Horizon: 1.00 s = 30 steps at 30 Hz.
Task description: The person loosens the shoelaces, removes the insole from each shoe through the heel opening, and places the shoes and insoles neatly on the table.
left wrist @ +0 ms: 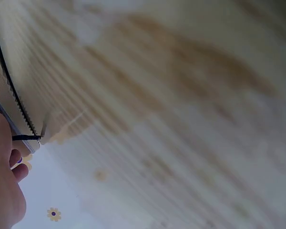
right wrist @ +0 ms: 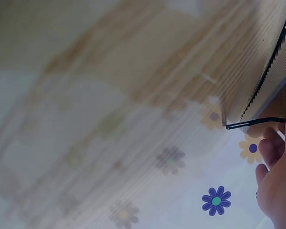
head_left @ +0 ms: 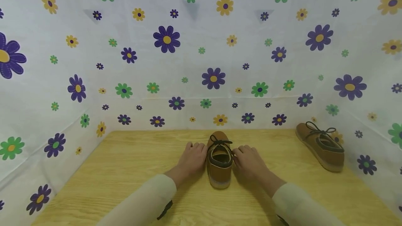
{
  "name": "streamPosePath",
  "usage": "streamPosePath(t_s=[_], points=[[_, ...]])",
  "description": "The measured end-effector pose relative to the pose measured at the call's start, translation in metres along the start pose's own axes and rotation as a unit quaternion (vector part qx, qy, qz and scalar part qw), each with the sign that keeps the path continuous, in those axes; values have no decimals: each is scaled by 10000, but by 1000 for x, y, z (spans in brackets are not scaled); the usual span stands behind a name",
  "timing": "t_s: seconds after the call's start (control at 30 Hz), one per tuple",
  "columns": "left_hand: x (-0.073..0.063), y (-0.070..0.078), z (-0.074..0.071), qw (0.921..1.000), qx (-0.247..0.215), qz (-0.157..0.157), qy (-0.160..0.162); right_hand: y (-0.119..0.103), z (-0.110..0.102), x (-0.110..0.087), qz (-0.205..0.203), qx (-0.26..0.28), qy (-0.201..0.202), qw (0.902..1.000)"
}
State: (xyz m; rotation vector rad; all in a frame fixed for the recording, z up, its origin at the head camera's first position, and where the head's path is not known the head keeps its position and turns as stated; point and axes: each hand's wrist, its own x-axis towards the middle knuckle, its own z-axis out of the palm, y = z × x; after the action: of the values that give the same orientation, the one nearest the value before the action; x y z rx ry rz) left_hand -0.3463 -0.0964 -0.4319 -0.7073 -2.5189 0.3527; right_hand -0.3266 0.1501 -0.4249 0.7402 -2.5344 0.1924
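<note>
A brown shoe [head_left: 220, 175] with a dark collar sits on the wooden table, toe pointing away, its dark shoelace [head_left: 220, 142] tied in a bow. My left hand [head_left: 193, 158] is at the shoe's left side, fingers curled around a lace end. In the left wrist view that lace end [left wrist: 26, 137] sticks out past the hand. On the shoe's right side, my right hand [head_left: 249, 161] pinches the other lace end. Its dark tip [right wrist: 243, 125] juts from the fingers in the right wrist view, close to the sole. The fingertips of the left hand are partly hidden by the shoe.
A matching brown shoe [head_left: 326, 154] with a tied bow stands at the table's right edge. White cloth [head_left: 201, 58] printed with flowers encloses the back and both sides of the wooden table [head_left: 141, 152].
</note>
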Motion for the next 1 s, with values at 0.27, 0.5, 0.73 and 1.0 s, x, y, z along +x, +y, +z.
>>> streamPosePath(t_s=[0.27,0.5,0.73,1.0], points=[[0,2,4,9984,377,-6,418,1,1,-1,-362,-106,387,9985],[-2,3,6,9983,51,4,579,1,1,-2,-326,-525,633,9961],[2,2,5,9969,99,59,774,4,-2,1,-138,-682,340,9970],[-5,2,12,9939,208,91,1082,-3,-1,-2,30,-593,-54,9982]])
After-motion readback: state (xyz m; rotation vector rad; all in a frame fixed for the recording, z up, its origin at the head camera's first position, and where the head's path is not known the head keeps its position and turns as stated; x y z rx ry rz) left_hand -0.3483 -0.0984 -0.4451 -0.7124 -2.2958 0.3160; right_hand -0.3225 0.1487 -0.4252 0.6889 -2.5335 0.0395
